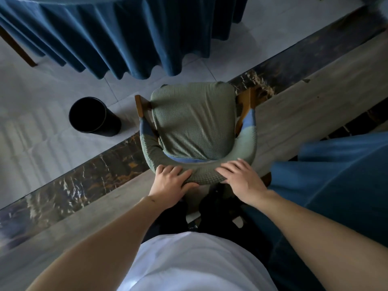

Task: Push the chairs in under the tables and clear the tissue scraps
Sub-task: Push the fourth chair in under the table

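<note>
Currently, both hands rest on the curved top rail of the chair (pixel 194 127), which stands on the tiled floor (pixel 52 85) directly in front of the person. The left hand (pixel 171 181) lies on the left part of the rail with its fingers (pixel 178 172) curled over the top edge and the thumb pressed along the near face of the rail. The right hand (pixel 241 177) lies on the right part of the rail with its fingers (pixel 233 168) spread and laid flat across the fabric. The chair carries a green textured cover on seat and backrest, with wooden arm ends showing at both sides. The seat faces the table (pixel 117 34), draped in a pleated blue cloth, and a strip of floor separates the two. A black cylindrical bin (pixel 94 116) stands upright on the floor just left of the chair. A second blue cloth (pixel 336 175) hangs at the right.
</note>
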